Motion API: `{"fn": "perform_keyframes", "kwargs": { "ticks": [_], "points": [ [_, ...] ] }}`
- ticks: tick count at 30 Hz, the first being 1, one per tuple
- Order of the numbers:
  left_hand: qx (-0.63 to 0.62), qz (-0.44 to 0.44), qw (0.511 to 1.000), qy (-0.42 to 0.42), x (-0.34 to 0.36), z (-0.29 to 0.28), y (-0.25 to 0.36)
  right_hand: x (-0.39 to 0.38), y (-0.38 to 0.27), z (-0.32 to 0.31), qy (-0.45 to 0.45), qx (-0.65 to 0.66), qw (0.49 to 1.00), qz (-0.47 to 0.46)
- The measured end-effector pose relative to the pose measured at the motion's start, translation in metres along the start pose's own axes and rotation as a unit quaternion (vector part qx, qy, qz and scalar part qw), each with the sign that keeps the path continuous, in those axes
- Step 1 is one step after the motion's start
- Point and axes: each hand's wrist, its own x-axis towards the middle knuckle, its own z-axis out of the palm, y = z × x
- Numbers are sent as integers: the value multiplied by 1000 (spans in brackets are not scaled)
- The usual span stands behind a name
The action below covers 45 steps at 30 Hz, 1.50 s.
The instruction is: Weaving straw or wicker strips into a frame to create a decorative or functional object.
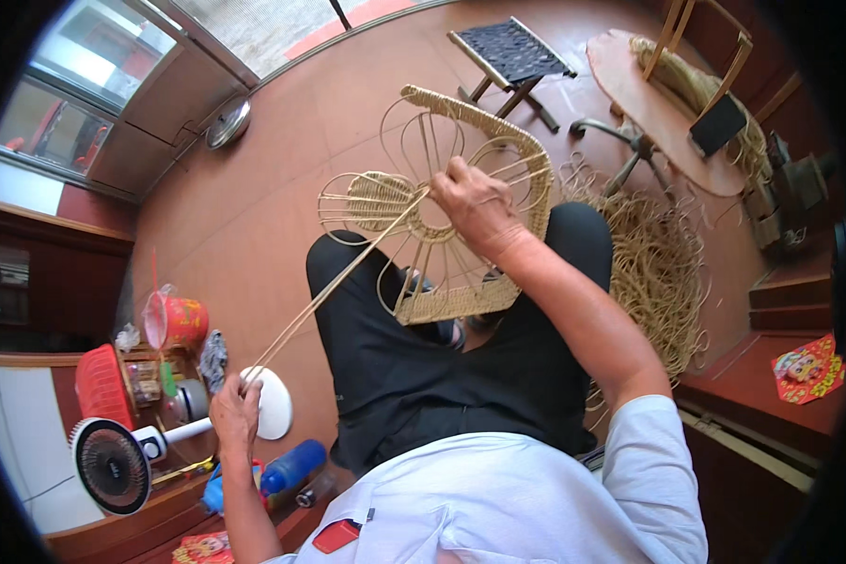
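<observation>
Woven piece [426,231]: matt, rough-textured plant-fibre cord. Long strands [324,289]: matt twisted fibre. Cord heap [658,273]: same-looking fibre. Stool seat [515,52]: interlaced dark strapping. Fan base [274,404]: smooth white plastic. Floor [254,207]: smooth, faintly glossy. Trousers [367,376]: matt cloth.

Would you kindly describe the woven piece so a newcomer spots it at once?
Start at the black trousers, then find the right hand between the knees. It grips the tan woven piece; unlike the loose, tangled strands farther right, this has petal-like loops around a ring.
</observation>
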Motion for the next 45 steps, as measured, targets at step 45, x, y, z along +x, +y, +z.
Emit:
{"fn": "perform_keyframes", "kwargs": {
  "ticks": [45],
  "points": [
    [-132, -36, 963, 234, 84, 16, -54, 13, -12, -7, 10, 182, 970, 163]
  ]
}}
